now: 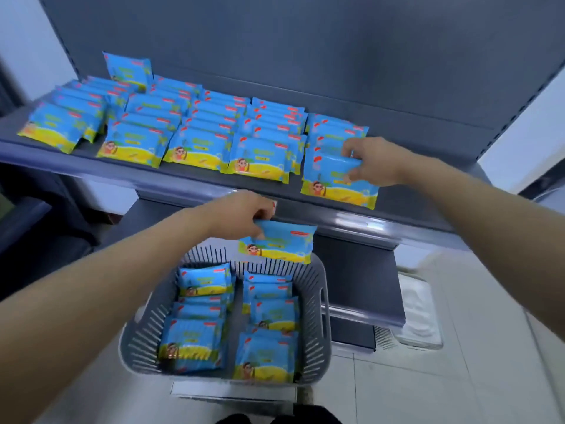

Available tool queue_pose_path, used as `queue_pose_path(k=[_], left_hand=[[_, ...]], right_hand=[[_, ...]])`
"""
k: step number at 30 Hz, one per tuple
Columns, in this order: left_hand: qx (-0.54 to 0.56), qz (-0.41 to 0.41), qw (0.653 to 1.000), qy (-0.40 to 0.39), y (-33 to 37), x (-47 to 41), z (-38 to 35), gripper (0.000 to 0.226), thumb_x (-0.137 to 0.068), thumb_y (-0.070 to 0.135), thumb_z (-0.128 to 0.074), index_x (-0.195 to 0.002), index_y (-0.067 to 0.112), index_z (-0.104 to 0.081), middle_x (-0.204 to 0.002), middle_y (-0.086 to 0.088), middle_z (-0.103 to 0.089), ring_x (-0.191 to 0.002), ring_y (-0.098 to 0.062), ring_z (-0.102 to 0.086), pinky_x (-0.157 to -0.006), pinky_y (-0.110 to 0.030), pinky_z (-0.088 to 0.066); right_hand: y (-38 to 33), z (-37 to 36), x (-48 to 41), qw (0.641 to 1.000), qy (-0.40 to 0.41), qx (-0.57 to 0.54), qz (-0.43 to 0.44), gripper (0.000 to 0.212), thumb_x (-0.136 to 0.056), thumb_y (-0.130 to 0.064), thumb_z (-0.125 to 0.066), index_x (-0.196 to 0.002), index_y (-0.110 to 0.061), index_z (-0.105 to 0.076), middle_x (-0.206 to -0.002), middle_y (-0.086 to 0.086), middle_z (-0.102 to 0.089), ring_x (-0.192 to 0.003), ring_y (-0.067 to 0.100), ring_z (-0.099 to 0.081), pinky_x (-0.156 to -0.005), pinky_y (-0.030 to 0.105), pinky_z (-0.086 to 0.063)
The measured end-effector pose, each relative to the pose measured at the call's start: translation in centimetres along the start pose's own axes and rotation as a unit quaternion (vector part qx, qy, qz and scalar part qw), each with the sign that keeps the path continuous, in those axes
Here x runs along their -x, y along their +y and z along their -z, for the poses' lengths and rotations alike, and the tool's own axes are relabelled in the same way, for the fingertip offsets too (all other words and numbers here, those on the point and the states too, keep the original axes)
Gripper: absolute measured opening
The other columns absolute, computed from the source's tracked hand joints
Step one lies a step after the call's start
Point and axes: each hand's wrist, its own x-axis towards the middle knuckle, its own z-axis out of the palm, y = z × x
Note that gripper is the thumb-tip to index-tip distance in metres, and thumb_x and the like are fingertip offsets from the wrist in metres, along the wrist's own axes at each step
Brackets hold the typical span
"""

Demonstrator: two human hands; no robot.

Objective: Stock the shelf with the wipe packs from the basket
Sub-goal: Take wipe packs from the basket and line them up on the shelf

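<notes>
Dark grey metal shelf [195,176]: top board at chest level, a lower board beneath it, back panel behind. Pale tiled floor [458,377] to the right.

Grey slotted plastic basket [139,332]: sits in front of the lower board, below the top board's front edge. It holds two columns of blue-and-yellow wipe packs [189,341], lying overlapped.

Shelved stock [195,148]: six rows of the same packs run front to back on the top board, overlapped like tiles. One pack [130,68] stands upright at the rear left.

Left hand [241,214]: above the basket's far rim, fingers curled, pinching one pack [284,241] by its left end; the pack hangs clear of the basket.

Right hand [376,163]: at the rightmost row, fingers and thumb clasping the right edge of the front pack [333,175], which overhangs the shelf's front lip
</notes>
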Motion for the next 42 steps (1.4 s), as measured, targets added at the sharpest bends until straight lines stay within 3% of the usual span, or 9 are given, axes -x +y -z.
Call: queue_pose_path(k=[4, 9, 16, 20, 23, 27, 30, 35, 42], left_hand=[[0.026, -0.036, 0.996, 0.074, 2.7, -2.8, 3.9, 0.022, -0.075, 0.016, -0.073, -0.076, 0.013, -0.052, -0.066, 0.008, -0.047, -0.057, -0.006, -0.040, -0.051, -0.021, -0.030], [0.044, -0.035, 0.992, 0.110, 4.4, -6.6, 6.0, 0.020, -0.075, 0.011, -0.072, -0.079, 0.011, -0.053, -0.069, 0.004, -0.049, -0.060, -0.011, -0.040, -0.054, -0.020, -0.032], [0.040, 0.000, 0.992, 0.116, 4.4, -11.4, 6.2, 0.023, -0.078, 0.008, -0.069, -0.078, 0.016, -0.047, -0.066, 0.011, -0.045, -0.062, -0.009, -0.041, -0.051, -0.013, -0.031], [0.012, 0.016, 0.995, 0.101, 4.1, -14.1, 5.9, 0.022, -0.079, 0.009, -0.068, -0.079, 0.015, -0.047, -0.073, 0.004, -0.049, -0.071, -0.017, -0.046, -0.059, -0.027, -0.038], [0.017, 0.036, 0.994, 0.103, 4.0, -15.8, 5.2, 0.018, -0.079, 0.009, -0.067, -0.082, 0.014, -0.049, -0.082, -0.002, -0.053, -0.075, -0.021, -0.049, -0.069, -0.034, -0.043], [0.029, 0.064, 0.989, 0.133, 4.1, -17.8, 4.4, 0.019, -0.080, 0.013, -0.067, -0.092, 0.013, -0.052, -0.087, -0.004, -0.057, -0.078, -0.024, -0.053, -0.067, -0.033, -0.044], [0.010, 0.071, 0.988, 0.138, 4.0, -19.1, 3.9, 0.040, -0.077, 0.017, -0.072, -0.111, 0.010, -0.053, -0.116, -0.007, -0.057, -0.098, -0.026, -0.055, -0.084, -0.036, -0.047], [-0.086, 0.063, 0.980, 0.169, 4.1, -20.6, 3.0, 0.051, -0.080, 0.025, -0.068, -0.123, 0.007, -0.049, -0.131, -0.013, -0.048, -0.120, -0.028, -0.042, -0.097, -0.037, -0.037], [-0.116, 0.024, 0.961, 0.249, 4.2, -18.6, 2.7, 0.049, -0.081, 0.024, -0.066, -0.123, 0.007, -0.047, -0.121, -0.011, -0.047, -0.116, -0.028, -0.040, -0.100, -0.035, -0.031]], right_hand=[[3.1, -0.3, -3.0, 1.000, 0.011, -0.005, -0.027, 0.046, -0.084, -0.023, -0.068, -0.124, -0.009, -0.048, -0.122, 0.014, -0.055, -0.105, 0.031, -0.052, -0.084, 0.034, -0.042], [5.5, -2.2, -5.5, 0.999, -0.028, -0.002, -0.018, 0.049, -0.077, -0.019, -0.073, -0.122, -0.010, -0.056, -0.120, 0.011, -0.058, -0.109, 0.029, -0.053, -0.091, 0.034, -0.045], [7.8, -1.9, -9.8, 0.997, -0.016, 0.067, 0.016, 0.022, -0.081, -0.025, -0.067, -0.087, -0.021, -0.047, -0.092, 0.000, -0.054, -0.092, 0.027, -0.052, -0.070, 0.033, -0.034], [8.6, -1.7, -12.1, 0.997, 0.022, 0.073, 0.021, 0.036, -0.081, -0.040, -0.068, -0.105, -0.020, -0.051, -0.112, 0.002, -0.057, -0.106, 0.028, -0.052, -0.084, 0.037, -0.040], [8.9, -1.8, -13.0, 0.998, 0.042, 0.035, 0.026, 0.047, -0.073, -0.037, -0.075, -0.106, -0.016, -0.049, -0.113, 0.006, -0.050, -0.101, 0.027, -0.050, -0.080, 0.035, -0.042], [9.7, -1.6, -12.9, 0.997, 0.059, -0.029, 0.028, 0.037, -0.077, -0.024, -0.073, -0.107, -0.015, -0.053, -0.114, 0.006, -0.049, -0.105, 0.026, -0.050, -0.086, 0.034, -0.042], [10.1, -1.2, -12.2, 0.992, 0.109, -0.065, 0.022, 0.030, -0.084, -0.009, -0.062, -0.113, -0.013, -0.056, -0.115, 0.007, -0.053, -0.108, 0.028, -0.052, -0.093, 0.036, -0.043], [9.4, -0.5, -9.6, 0.985, 0.157, -0.077, 0.010, 0.029, -0.088, -0.007, -0.053, -0.116, -0.015, -0.058, -0.116, 0.005, -0.055, -0.108, 0.026, -0.053, -0.091, 0.037, -0.044], [6.0, -1.1, -5.8, 0.983, 0.177, 0.008, 0.040, 0.032, -0.091, -0.018, -0.051, -0.123, -0.015, -0.053, -0.126, 0.004, -0.053, -0.120, 0.024, -0.044, -0.097, 0.037, -0.032]])
